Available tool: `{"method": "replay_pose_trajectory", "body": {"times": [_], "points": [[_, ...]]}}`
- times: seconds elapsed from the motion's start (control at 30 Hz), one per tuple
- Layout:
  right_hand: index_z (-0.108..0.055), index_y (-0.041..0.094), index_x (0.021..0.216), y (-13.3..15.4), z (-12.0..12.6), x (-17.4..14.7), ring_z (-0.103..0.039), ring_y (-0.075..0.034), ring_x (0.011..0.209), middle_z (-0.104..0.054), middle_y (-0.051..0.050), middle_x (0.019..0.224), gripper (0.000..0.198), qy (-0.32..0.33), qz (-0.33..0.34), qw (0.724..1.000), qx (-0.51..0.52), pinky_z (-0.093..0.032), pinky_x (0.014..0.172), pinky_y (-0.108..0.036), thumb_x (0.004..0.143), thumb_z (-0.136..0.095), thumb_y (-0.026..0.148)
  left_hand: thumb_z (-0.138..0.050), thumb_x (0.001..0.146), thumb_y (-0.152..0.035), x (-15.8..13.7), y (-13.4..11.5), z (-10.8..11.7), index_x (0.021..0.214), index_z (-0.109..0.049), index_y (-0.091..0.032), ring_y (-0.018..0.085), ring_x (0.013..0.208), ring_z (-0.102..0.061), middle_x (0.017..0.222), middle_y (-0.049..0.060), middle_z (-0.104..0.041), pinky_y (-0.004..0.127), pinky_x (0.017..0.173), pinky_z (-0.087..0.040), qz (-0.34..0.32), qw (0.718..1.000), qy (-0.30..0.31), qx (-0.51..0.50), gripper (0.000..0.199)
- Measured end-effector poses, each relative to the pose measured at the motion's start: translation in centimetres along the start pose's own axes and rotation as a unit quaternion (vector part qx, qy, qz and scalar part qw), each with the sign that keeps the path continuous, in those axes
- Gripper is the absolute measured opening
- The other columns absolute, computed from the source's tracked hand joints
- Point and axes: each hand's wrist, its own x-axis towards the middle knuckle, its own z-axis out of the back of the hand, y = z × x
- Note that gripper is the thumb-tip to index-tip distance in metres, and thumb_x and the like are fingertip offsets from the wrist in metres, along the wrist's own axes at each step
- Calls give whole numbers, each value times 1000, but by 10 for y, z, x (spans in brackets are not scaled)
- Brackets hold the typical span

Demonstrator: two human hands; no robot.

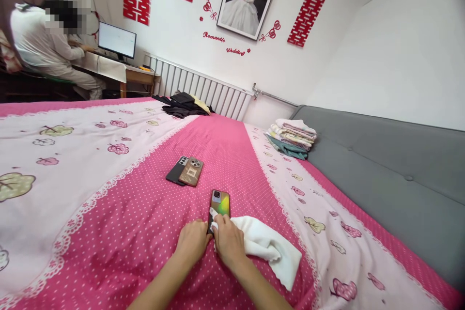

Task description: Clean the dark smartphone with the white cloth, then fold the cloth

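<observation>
A smartphone (224, 202) with a shiny green and yellow back lies face down on the pink dotted bedspread. My left hand (194, 238) is closed on the phone's lower left edge. Bunched in my right hand (228, 237) is part of a white cloth (267, 240), pressed against the back of the phone. The rest of the cloth trails to the right over the bed. Farther off, a brown patterned phone (192, 172) partly overlaps a black phone (175, 170), both with cameras facing up. The lower part of the held phone is hidden by my hands.
Folded cloths (292, 135) are stacked against the grey headboard (381, 164). Dark clothes (183, 105) lie at the bed's far edge, before a white radiator (203, 82). At the far left, a person (47, 43) sits at a desk with a monitor (116, 40).
</observation>
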Motion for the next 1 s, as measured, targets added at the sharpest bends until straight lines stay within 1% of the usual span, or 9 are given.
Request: {"method": "replay_pose_trajectory", "body": {"times": [0.17,0.37,0.5,0.73,0.83,1.0], "points": [[-50,26,104,7,-2,6,-60,-20,85,-59,-2,95,19,-13,40,999,14,-39,61,-27,91,-37,31,-35,88,-21,0,0,-2,94,-65,-11,25,89,-64,94,15,-67,32,77,-46,18,1000,4,-7,33],[-50,26,103,7,-7,23,-60,-18,84,-59,-2,96,18,-9,49,999,3,-38,61,-26,91,-39,33,-34,88,-18,0,-1,-3,96,-65,-12,24,92,-63,95,15,-67,34,80,-45,23,1000,7,-11,33],[-51,26,103,9,-10,40,-60,-18,85,-59,-2,98,18,-9,50,999,-1,-39,62,-26,91,-40,34,-36,86,-15,0,-3,0,97,-65,-10,25,91,-63,95,16,-67,34,80,-46,17,1000,16,-10,31],[-51,23,102,9,-12,68,-60,-19,88,-60,-4,100,21,-18,44,999,8,-39,68,-28,92,-37,35,-46,85,-24,0,-3,0,95,-66,-13,24,92,-62,96,13,-67,33,80,-45,14,1000,26,-7,25],[-51,23,102,7,-14,79,-59,-19,90,-60,-5,101,21,-21,31,999,12,-39,70,-28,92,-37,35,-46,86,-24,0,-4,0,98,-64,-15,24,92,-62,96,11,-67,32,79,-45,14,999,29,-7,24],[-50,25,105,0,-19,96,-60,-18,88,-61,-4,100,23,-18,17,999,21,-38,71,-28,93,-35,37,-46,86,-24,-1,-7,3,101,-63,-13,25,93,-62,94,13,-66,33,79,-45,17,999,37,1,25]]}}
